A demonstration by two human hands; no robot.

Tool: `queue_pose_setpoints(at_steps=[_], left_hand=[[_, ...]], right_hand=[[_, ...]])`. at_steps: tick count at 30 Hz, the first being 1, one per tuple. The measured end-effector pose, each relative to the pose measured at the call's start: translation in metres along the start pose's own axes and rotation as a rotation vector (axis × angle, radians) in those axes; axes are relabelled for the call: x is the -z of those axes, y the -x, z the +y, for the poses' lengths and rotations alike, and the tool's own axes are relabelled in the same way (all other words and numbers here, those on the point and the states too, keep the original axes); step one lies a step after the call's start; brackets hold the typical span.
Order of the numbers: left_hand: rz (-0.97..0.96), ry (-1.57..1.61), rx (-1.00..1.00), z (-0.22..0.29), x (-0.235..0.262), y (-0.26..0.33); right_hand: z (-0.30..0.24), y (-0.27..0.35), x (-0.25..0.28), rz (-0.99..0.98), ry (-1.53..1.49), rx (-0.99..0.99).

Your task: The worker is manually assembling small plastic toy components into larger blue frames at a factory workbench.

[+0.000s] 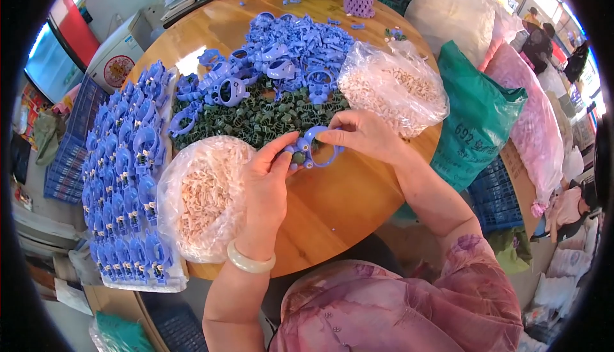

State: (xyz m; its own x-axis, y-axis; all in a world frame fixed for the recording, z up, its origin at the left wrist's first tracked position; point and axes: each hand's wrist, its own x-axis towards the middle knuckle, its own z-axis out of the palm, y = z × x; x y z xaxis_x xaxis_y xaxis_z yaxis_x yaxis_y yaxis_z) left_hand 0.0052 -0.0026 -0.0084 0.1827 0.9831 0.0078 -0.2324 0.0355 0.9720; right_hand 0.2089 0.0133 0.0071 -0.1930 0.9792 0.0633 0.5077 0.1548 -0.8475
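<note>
Presently, both hands meet over the round wooden table (332,205), just short of its centre toward the person. The left hand (267,176) has its grip clamped on the blue plastic ring piece (311,148), thumb and fingers pinching the piece's left end, where a small dark green part sits. The right hand (361,134) has its grip closed on the same piece from 2 o'clock, fingertips pressing its upper right rim. The piece's long axis runs nearly left to right, from 9 to 3 o'clock, with the open loop toward 3 o'clock and the knobbed end toward 9 o'clock. At 12 o'clock from the hands lies a heap of dark green parts (256,118), and beyond it a pile of loose blue pieces (288,51). A clear bag of pale pink parts (201,198) rests at 9 o'clock, touching the left hand's side; a second such bag (393,86) lies at 1 o'clock. Rows of finished blue assemblies (125,173) fill a tray at the table's 9 o'clock edge. A pale bangle (251,261) circles the left wrist.
</note>
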Motion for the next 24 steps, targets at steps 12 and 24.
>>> queue_pose_setpoints(at_steps=[12,24], left_hand=[[0.036,0.053,0.009,0.001,0.005,0.003],[0.058,0.234,0.064,0.011,0.007,-0.004]], right_hand=[[-0.008,-0.059,0.035,0.236,0.21,0.061],[0.048,-0.175,0.052,0.149,1.136,0.055]])
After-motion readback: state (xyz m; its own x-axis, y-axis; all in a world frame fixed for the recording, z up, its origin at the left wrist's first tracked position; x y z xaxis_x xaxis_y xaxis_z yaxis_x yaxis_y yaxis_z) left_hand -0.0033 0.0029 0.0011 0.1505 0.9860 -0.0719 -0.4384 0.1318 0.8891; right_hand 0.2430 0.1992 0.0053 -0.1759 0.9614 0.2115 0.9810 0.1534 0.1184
